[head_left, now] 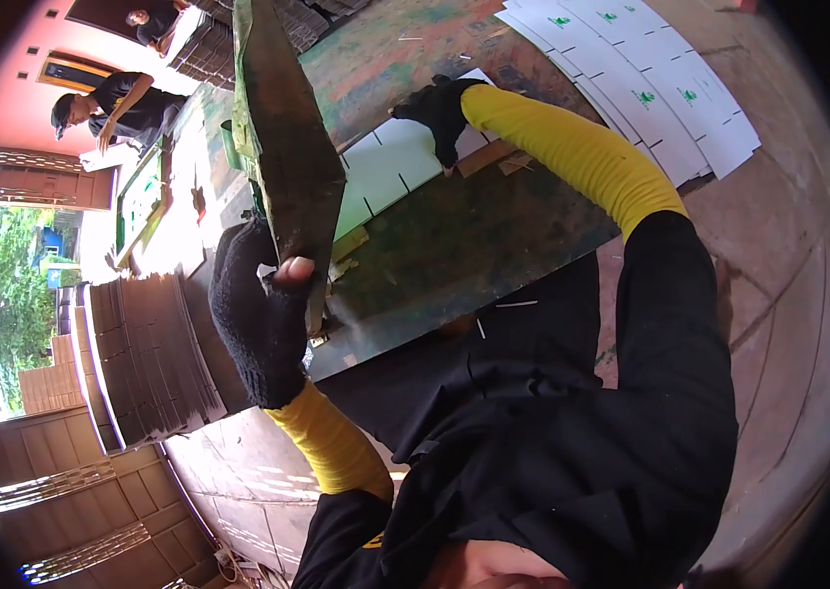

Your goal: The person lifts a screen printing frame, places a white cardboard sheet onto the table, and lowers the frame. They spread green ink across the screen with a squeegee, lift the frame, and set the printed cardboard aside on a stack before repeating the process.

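Note:
My left hand (pixel 263 304), in a black fingerless glove, is closed around the near end of a screen-printing frame (pixel 292 147). The frame stands tilted up from the table and is seen nearly edge-on. A white sheet (pixel 383 172) with short black marks along its edge lies flat on the stained table (pixel 454 250), partly hidden behind the frame. On the sheet's right part rests my right hand (pixel 439 110), also gloved in black, its fingers spread and thumb apart. A small brown strip (pixel 485 157) lies beside that thumb.
Overlapping white sheets with green prints (pixel 631 74) lie at the table's right end. Stacks of dark sheets stand at the lower left (pixel 155 348) and at the back (pixel 207 54). Across the room a person in a cap (pixel 125 103) bends over another green frame (pixel 140 201); another person is farther back.

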Demonstrator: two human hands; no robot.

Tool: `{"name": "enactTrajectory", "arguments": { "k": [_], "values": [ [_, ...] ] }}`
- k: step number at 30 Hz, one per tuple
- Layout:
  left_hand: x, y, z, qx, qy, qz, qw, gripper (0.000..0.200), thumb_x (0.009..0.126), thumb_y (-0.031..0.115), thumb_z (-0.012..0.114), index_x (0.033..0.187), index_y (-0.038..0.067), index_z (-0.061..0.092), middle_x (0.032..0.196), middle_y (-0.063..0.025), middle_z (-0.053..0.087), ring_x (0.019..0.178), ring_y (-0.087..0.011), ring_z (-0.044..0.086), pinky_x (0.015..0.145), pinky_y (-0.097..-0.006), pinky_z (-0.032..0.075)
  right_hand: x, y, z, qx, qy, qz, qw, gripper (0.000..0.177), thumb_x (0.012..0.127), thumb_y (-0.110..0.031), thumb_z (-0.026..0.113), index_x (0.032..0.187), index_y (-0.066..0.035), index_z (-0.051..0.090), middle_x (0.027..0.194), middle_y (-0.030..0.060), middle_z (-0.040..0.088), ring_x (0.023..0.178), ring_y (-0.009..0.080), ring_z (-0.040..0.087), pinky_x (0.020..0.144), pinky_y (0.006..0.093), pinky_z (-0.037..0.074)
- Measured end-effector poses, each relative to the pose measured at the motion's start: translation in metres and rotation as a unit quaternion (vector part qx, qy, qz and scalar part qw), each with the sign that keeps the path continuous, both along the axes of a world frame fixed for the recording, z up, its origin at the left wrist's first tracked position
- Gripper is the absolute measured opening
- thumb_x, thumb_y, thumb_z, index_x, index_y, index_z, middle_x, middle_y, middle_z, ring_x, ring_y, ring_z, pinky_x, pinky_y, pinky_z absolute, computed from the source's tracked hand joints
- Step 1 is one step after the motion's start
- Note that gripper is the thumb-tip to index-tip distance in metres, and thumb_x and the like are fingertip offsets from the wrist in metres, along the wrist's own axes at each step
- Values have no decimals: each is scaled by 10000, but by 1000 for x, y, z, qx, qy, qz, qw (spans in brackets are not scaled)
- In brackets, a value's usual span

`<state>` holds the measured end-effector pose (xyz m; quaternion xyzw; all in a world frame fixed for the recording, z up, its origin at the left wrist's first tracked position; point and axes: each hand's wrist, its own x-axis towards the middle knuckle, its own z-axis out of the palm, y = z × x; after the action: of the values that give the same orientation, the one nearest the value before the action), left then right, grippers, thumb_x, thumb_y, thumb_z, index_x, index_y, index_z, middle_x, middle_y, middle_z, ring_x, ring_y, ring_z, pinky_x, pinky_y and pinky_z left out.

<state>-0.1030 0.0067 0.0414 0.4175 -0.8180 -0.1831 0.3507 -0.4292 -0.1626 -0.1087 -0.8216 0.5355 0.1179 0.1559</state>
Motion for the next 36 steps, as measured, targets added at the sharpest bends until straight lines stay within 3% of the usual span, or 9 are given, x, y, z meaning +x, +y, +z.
{"name": "enactTrajectory", "arguments": {
  "k": [4,7,21,24,36],
  "values": [
    [1,0,-1,17,-8,4,1000,450,956,274,757,1271,-29,654,1162,-55,689,1050,-148,601,930,-311,487,-2,2,0,5,-20,6,1000,1511,407,-571,974,1647,-119,239,1628,184,392,1503,350,382,1213,633,221],
    [0,0,-4,-24,-21,24,999,448,956,272,757,1271,-29,655,1161,-57,686,1057,-150,595,948,-314,477,-1,4,4,5,-15,5,1000,1511,407,-569,974,1648,-119,238,1622,186,398,1500,352,386,1213,633,223],
    [1,-1,-2,-4,-10,-1,1000,450,950,270,763,1266,-33,658,1169,-63,684,1068,-158,594,961,-320,472,0,2,1,0,1,-8,1000,1547,395,-594,974,1667,-170,202,1648,137,394,1498,338,404,1234,594,218],
    [2,-1,-5,-4,-2,4,1000,466,943,270,773,1274,-36,656,1185,-67,688,1081,-159,596,969,-324,473,-1,3,0,-3,-17,3,1000,1504,403,-563,977,1642,-114,252,1609,190,412,1490,361,394,1209,611,247],
    [2,1,1,25,-37,54,998,589,907,295,829,1341,-50,631,1280,-101,689,1172,-169,592,1038,-348,459,-4,-5,-6,9,-27,17,999,1500,404,-562,976,1643,-129,252,1593,189,434,1475,366,414,1195,615,258]
  ]
}}
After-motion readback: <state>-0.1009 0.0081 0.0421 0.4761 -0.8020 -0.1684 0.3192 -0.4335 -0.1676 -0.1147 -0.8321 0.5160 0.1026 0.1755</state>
